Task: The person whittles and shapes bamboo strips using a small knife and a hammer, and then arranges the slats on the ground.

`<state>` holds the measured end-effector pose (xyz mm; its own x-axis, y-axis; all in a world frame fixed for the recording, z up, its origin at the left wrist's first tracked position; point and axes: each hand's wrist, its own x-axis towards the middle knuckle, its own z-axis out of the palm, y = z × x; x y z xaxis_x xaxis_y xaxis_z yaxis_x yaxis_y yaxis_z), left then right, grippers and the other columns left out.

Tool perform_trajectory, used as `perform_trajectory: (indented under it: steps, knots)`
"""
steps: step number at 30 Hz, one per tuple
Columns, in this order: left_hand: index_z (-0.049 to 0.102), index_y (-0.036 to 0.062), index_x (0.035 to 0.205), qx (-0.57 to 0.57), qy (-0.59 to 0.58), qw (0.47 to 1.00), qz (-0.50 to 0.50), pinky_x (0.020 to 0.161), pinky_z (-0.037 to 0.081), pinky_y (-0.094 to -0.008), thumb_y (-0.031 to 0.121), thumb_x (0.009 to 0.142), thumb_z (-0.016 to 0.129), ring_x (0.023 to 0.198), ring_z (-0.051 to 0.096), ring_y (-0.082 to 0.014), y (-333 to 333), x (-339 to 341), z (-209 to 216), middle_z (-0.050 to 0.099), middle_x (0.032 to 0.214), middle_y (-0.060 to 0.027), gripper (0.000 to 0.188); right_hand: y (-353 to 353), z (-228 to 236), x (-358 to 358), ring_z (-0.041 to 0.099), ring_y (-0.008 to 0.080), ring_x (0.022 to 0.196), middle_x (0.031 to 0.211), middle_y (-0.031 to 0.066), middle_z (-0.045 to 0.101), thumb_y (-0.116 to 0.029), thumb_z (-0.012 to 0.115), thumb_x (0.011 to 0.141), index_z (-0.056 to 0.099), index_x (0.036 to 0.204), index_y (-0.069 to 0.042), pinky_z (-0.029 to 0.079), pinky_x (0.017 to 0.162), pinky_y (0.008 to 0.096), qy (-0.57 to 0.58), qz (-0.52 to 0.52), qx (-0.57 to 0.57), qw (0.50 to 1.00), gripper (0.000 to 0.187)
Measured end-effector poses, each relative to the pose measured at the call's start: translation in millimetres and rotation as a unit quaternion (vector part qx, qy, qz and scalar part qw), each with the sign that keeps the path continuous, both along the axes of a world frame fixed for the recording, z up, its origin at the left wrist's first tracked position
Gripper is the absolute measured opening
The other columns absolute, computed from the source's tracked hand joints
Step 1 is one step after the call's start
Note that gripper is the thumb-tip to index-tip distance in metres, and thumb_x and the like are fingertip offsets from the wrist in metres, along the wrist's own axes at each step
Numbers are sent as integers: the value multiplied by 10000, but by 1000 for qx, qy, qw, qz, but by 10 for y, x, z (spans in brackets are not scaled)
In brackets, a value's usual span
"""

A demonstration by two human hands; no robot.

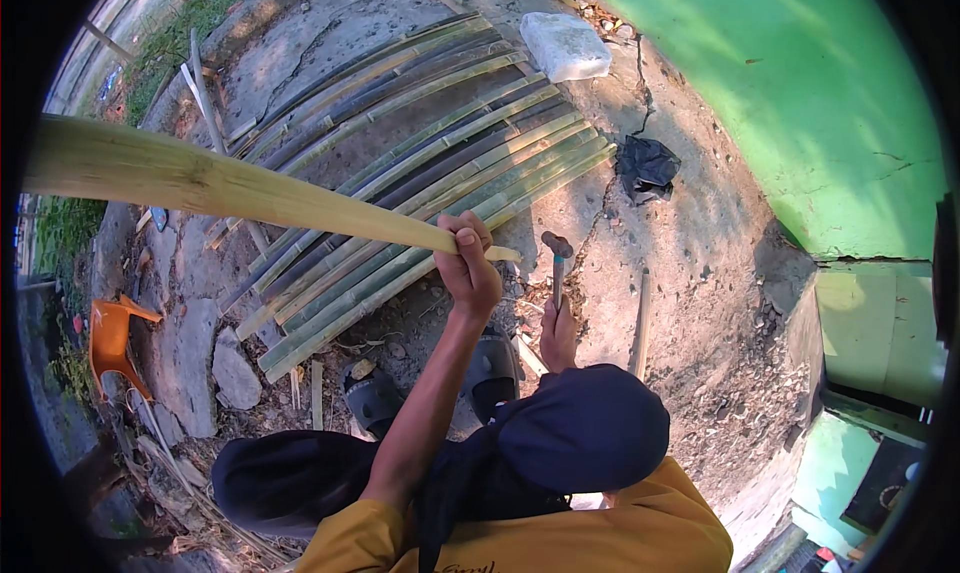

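Observation:
My left hand point(470, 268) is closed around a long pale bamboo slat point(250, 193) near its narrow end. The slat stretches up and left across the view, looking wide where it comes close to the camera. In my right hand point(559, 335), beyond my knee, is a hammer point(558, 263) held by its handle, head up. Past both hands, a panel of bamboo slats point(430, 193) lies on the ground in spaced rows, green, tan and dark. The held slat passes over this panel and hides part of it; whether they touch I cannot tell.
Beyond the panel sits a whitish block point(565, 46). Right of the panel lies a crumpled black plastic bag point(648, 165), with a loose wooden strip point(643, 323) nearer me. An orange plastic chair point(110, 343) is at the left. A green wall point(800, 93) borders the right.

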<state>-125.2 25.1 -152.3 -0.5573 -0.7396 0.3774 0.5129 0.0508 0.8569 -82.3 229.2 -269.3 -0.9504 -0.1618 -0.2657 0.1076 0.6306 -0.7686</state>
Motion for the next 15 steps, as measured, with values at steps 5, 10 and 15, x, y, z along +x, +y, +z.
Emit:
perform_trajectory:
  steps: [5, 10, 15]
  knots:
    - [377, 64, 852, 35, 6, 999, -13, 519, 230, -262, 292, 1082, 393, 587, 302, -69, -21, 30, -49, 365, 668, -2, 324, 307, -475, -32, 616, 491, 728, 733, 275, 607, -345, 467, 1036, 528, 1074, 5, 436, 621, 548, 7, 56, 91, 994, 357]
    - [357, 72, 843, 45, 12, 999, -3, 511, 226, -255, 316, 1083, 391, 574, 292, -66, -86, 19, -81, 360, 655, 4, 344, 127, -94, -152, 612, 476, 672, 682, 253, 588, -304, 495, 1030, 535, 1058, -17, 428, 579, 538, 50, 22, 72, 996, 290]
    - [350, 75, 841, 39, 18, 999, 4, 505, 218, -255, 330, 1083, 387, 571, 285, -65, -52, 2, -34, 354, 652, 8, 353, 126, -379, 29, 604, 470, 715, 771, 262, 607, -302, 475, 1037, 553, 1082, -15, 434, 614, 510, 10, 67, 99, 993, 301]
